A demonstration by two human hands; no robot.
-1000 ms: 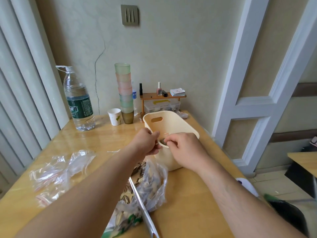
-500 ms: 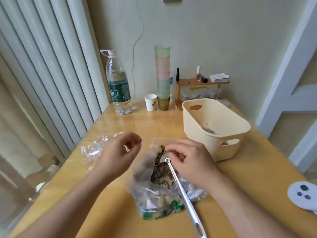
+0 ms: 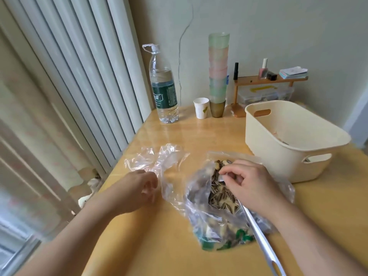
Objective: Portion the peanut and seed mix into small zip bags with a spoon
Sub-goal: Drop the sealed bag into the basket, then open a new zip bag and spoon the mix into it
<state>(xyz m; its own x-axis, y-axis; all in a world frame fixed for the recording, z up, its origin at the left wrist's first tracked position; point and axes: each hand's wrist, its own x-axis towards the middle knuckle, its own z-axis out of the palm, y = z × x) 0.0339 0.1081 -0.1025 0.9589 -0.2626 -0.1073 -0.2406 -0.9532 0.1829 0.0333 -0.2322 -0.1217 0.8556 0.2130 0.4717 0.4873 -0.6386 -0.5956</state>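
Seed mix bag (image 3: 215,214) lies open; right hand (image 3: 252,188) pinches spoon (image 3: 258,234); left hand (image 3: 137,191) touches empty bags (image 3: 157,158), grip unclear.

The water bottle (image 3: 163,90) label's print is too blurred to read.

This looks like a room in a home: a wooden table (image 3: 179,246) stands in the corner by a cracked wall (image 3: 278,26), with a water bottle (image 3: 164,92), stacked cups (image 3: 218,72) and a small shelf (image 3: 268,79) of cosmetics at 12 o'clock, and a radiator (image 3: 79,76) at 10 o'clock.
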